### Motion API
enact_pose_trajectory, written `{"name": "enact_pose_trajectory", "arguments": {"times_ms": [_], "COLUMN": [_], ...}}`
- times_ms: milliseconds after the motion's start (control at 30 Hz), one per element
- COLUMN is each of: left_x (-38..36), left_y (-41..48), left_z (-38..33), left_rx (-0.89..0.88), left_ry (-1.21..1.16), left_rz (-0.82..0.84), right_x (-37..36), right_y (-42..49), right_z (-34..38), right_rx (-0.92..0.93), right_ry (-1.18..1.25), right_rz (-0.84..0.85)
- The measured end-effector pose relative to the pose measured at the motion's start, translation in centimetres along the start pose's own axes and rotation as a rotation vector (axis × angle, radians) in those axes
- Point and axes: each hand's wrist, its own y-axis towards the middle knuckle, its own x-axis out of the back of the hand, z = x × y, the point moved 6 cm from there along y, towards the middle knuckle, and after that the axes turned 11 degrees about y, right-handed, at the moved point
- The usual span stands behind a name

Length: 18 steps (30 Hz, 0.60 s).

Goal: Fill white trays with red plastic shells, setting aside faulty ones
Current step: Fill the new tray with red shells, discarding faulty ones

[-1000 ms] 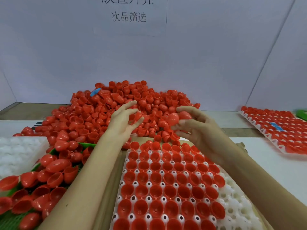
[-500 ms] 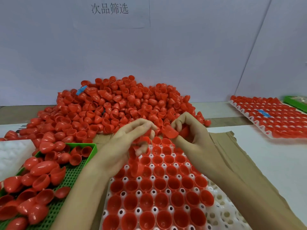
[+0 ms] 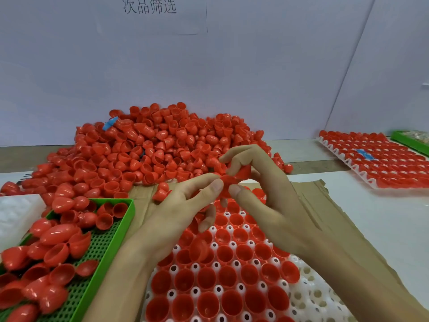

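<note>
Got both hands together just above centre frame, thumbs almost touching. Seeing the right hand [image 3: 267, 198] clamped on a red shell [image 3: 240, 174], thumb underneath and curled fingers over the top. Seeing the left hand [image 3: 183, 205] coming in from the lower left and pinching the near edge of the same red lump between thumb and forefinger. Can't tell whether one shell or two stuck together in there, too much red on red. Also spotting a blurred shell [image 3: 198, 248] under the left palm, just over the tray. Can't say whether seated or loose.

Below the hands, filling lower centre, got the white tray [image 3: 311, 296] with most pockets loaded, shells open side up, and bare pockets along the lower right edge. Sitting on brown cardboard [image 3: 308, 196].

Behind the hands, spread across the middle, got a huge loose pile of red shells [image 3: 162, 147], with a blue scrap [image 3: 109, 123] stuck near its upper left.

Lower left, got a green perforated tray [image 3: 130, 212] holding a jumble of shells, some closed up into whole egg shapes. Beside that, at the left edge, a white block [image 3: 16, 210], partly cut off.

Over at the right edge, got a second white tray [image 3: 348, 162] packed full, with a blue bit [image 3: 364, 154] lying on top. Just past that, the corner of another green tray [image 3: 408, 141]. Top of frame, a paper sign [image 3: 149, 6] with printed characters on the pale wall.
</note>
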Motion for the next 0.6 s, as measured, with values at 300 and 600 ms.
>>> {"name": "enact_pose_trajectory", "arguments": {"times_ms": [300, 600], "left_x": [1.1, 1.0], "left_y": [-0.1, -0.2], "left_z": [0.1, 0.2], "left_rx": [-0.027, -0.013], "left_ry": [-0.013, 0.068], "left_rz": [-0.147, -0.128], "right_x": [1.0, 1.4], "right_y": [0.1, 0.2], "right_z": [0.2, -0.2], "right_rx": [0.057, -0.06], "right_ry": [-0.008, -0.083], "right_rz": [-0.172, -0.123]}}
